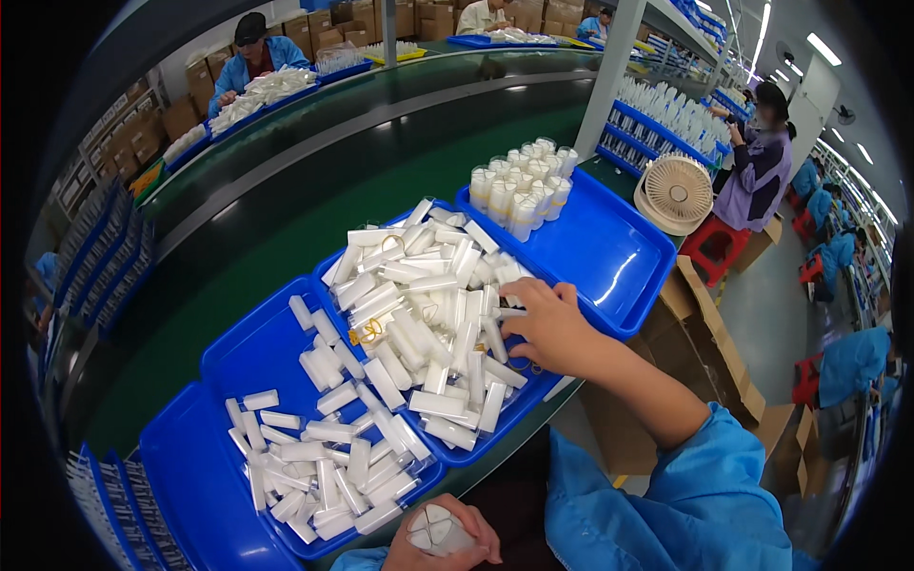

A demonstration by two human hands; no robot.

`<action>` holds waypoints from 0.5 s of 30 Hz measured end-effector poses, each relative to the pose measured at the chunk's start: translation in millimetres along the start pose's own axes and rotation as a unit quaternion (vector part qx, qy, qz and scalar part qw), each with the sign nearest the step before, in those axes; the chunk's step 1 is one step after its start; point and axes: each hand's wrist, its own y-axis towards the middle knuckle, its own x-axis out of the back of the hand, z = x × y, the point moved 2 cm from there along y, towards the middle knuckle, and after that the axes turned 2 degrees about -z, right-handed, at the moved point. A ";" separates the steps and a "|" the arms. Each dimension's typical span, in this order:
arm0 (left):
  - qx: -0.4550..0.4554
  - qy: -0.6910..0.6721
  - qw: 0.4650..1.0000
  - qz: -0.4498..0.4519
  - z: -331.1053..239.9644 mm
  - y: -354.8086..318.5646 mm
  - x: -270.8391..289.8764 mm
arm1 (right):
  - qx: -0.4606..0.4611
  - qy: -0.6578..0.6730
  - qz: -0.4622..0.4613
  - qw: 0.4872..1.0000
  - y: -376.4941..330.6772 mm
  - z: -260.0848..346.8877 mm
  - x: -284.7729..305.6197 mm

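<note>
My left hand (473,529), low in the view, is closed around a bundle of white wedge-shaped pieces (440,530), their ends facing up. My right hand (547,330) reaches over the right edge of a heap of slim white pieces in clear wrapping (419,324). Its fingers are spread and bent down at the pieces; whether they touch any is hard to make out. That heap fills a blue tray (473,455), with yellow rubber bands (366,331) lying on it. More of the same wrapped pieces (328,476) lie loose in the blue tray (249,347) to the left.
At the right, another blue tray (609,249) holds upright banded bundles (524,186). A blue tray (176,476) stands at the far left. Beyond runs a green conveyor belt (381,162). A round fan (674,193) and an open cardboard box (700,333) are to the right. Other people work nearby.
</note>
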 end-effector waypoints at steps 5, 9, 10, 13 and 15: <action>-0.031 0.055 0.994 -0.090 -12.8 2.2 1.6 | 0.017 -0.014 0.009 1.000 3.7 1.4 -12.7; -0.038 0.151 0.966 -0.206 -14.0 1.9 7.3 | 0.044 -0.032 -0.098 0.994 7.1 17.7 4.7; -0.041 0.150 0.962 -0.225 -16.3 2.9 6.6 | 0.051 -0.036 -0.131 0.989 8.4 26.7 12.9; -0.077 0.158 0.961 -0.214 -10.6 1.3 21.9 | 0.117 0.019 -0.085 0.989 5.7 64.4 23.7; -0.118 0.136 0.959 -0.219 -13.2 -0.6 25.0 | 0.224 0.097 -0.089 0.966 0.6 92.4 28.2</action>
